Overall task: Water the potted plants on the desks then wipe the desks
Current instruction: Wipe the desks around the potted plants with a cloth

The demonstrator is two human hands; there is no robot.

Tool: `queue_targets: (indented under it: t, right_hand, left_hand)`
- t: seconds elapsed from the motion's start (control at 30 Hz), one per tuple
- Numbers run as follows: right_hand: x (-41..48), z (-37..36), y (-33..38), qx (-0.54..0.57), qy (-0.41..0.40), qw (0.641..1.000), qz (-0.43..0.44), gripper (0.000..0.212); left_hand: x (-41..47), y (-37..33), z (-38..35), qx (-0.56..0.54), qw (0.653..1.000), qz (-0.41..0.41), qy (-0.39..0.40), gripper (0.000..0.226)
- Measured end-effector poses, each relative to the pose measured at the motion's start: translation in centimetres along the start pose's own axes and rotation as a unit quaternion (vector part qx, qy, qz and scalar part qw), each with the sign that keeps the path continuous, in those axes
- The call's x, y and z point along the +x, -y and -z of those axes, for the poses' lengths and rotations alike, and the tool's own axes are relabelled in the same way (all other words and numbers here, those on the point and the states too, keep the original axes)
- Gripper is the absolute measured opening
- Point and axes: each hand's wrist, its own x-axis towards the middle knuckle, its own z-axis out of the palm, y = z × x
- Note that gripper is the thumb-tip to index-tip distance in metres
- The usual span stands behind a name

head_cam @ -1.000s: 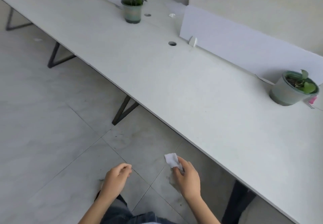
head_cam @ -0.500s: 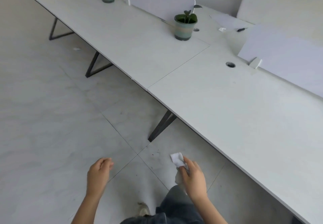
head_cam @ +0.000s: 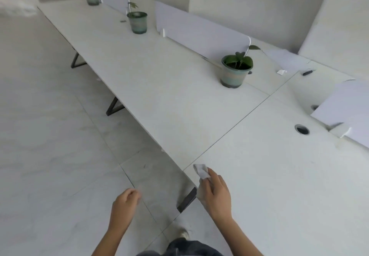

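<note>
Right hand [head_cam: 216, 197]: fingers curled, pinching a cloth [head_cam: 201, 170] at the tips. Small, white, crumpled, one corner poking out past the fingers. Held over the desk [head_cam: 279, 175] at its front edge, just beside the seam between two tops; touching the surface or not, cannot tell. Left hand [head_cam: 124, 203]: loosely curled, holding nothing, over the floor. Well beyond, a greenish pot [head_cam: 234, 74] with dark round leaves.

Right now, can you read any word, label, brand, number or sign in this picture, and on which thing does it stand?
No text can be read. The nearest plant pot has only coloured bands; the dividers, the desk and the cloth in the right hand show no writing.
</note>
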Motion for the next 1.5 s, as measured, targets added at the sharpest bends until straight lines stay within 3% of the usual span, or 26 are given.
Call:
queue_targets:
  t: [0.1, 0.23, 0.4, 0.6, 0.87, 1.0, 1.13, 1.3, 1.37, 1.5]
  right_hand:
    - [4.2, -0.8, 0.5, 0.036, -0.032, 0.998, -0.030, 0.053]
    - [7.4, -1.2, 1.0, 0.060, -0.070, 0.995, -0.049, 0.050]
    - [11.7, -2.6, 1.9, 0.053, -0.132, 0.987, -0.080, 0.061]
    - [18.5, -5.4, 4.9, 0.052, -0.260, 0.952, -0.151, 0.068]
    - [23.2, -10.7, 9.3, 0.019, -0.354, 0.900, -0.254, 0.058]
    - [24.0, -12.6, 10.3, -0.003, -0.365, 0.891, -0.270, 0.064]
    - [24.9, -12.6, 10.4, -0.023, -0.374, 0.881, -0.290, 0.055]
    - [27.4, -10.8, 8.7, -0.079, -0.373, 0.878, -0.290, 0.073]
    - [29.2, -9.2, 7.7, -0.112, -0.376, 0.872, -0.293, 0.068]
    - [33.7, -4.9, 5.7, -0.173, -0.350, 0.865, -0.315, 0.054]
  left_hand:
    - [3.4, -2.7, -1.5, 0.009, 1.000, -0.008, 0.017, 0.023]
    - [7.8, -5.1, -2.3, 0.026, 0.999, -0.024, 0.035, 0.024]
    - [15.6, -9.5, -2.2, 0.051, 0.994, -0.083, 0.040, 0.020]
    - [26.8, -16.1, -3.0, 0.083, 0.974, -0.155, 0.143, 0.016]
    - [37.1, -22.8, -4.0, 0.133, 0.933, -0.204, 0.265, 0.045]
    - [39.5, -22.7, -4.3, 0.152, 0.924, -0.194, 0.292, 0.046]
    - [40.9, -22.1, -5.6, 0.192, 0.914, -0.198, 0.298, 0.025]
    - [42.0, -23.9, -8.0, 0.284, 0.876, -0.294, 0.257, 0.037]
    - [42.7, -25.0, -9.2, 0.327, 0.853, -0.331, 0.237, 0.050]
    - [44.4, -26.7, -12.0, 0.379, 0.825, -0.356, 0.219, 0.042]
